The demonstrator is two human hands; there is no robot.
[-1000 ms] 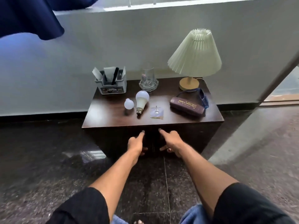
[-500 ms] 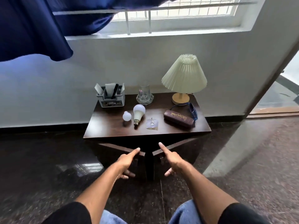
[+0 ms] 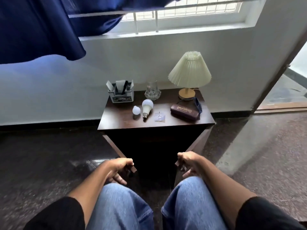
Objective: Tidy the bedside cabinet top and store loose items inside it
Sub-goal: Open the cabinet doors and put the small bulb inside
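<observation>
place: home bedroom | signs: dark wood bedside cabinet (image 3: 156,140) against white wall | pleated-shade lamp (image 3: 189,75) | blue curtain (image 3: 38,29) | barred window (image 3: 191,12) | polished stone floor (image 3: 49,155)

doors: left door (image 3: 113,146) and right door (image 3: 197,143) now stand swung wide, shut a second ago | hands: left hand (image 3: 116,168) and right hand (image 3: 189,163) are drawn back near the knees (image 3: 187,188), each gripping its door's free edge | fingers (image 3: 181,159): forefingers no longer point, now curled | cabinet (image 3: 154,146): dark inside now shows
</observation>
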